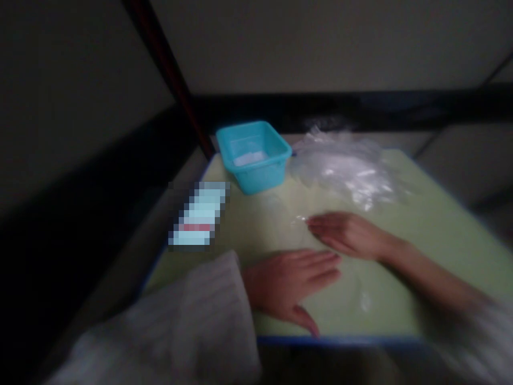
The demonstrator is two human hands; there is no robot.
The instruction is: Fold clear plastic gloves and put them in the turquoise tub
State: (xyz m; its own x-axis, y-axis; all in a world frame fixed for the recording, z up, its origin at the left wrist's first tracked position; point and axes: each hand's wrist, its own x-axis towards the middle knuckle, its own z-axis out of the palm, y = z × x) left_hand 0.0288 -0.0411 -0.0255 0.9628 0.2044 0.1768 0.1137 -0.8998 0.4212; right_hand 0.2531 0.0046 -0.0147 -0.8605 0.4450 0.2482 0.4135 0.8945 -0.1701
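My left hand point(290, 280) lies palm down near the front edge of the table, fingers stretched to the right and thumb apart. Just beyond it, my right hand point(344, 232) rests flat with its fingers pointing left. Under and around both hands there seems to be a clear plastic bag or film point(298, 220); a glint shows at the right fingertips, but its outline is too faint to follow. Another shiny clear patch point(364, 300) lies to the right of my left hand. Neither hand grips anything.
The table point(433, 230) has a pale yellow-green top with a blue edge. A turquoise plastic basket point(260, 179) with something white inside stands at the back. Right of it lies a heap of clear plastic bags point(352, 168). A pixelated rectangular object point(200, 214) lies at the left edge.
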